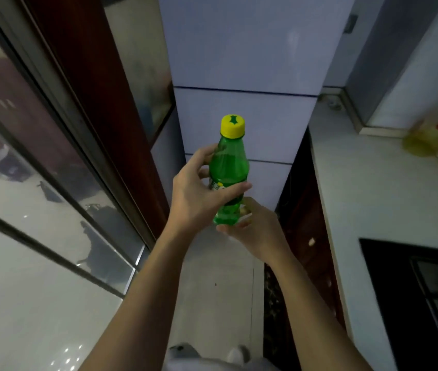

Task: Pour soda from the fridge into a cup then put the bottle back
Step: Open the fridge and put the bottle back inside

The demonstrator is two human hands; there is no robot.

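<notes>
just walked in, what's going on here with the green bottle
A person stands facing a closed fridge, holding a green soda bottle upright with both hands. The left hand wraps its middle; the right hand supports its base. The yellow cap is still on. No cup is in view.

No legible text. Green bottle: label mostly covered by the left hand, lettering unreadable. Yellow cap carries a dark green emblem, no characters.
</notes>
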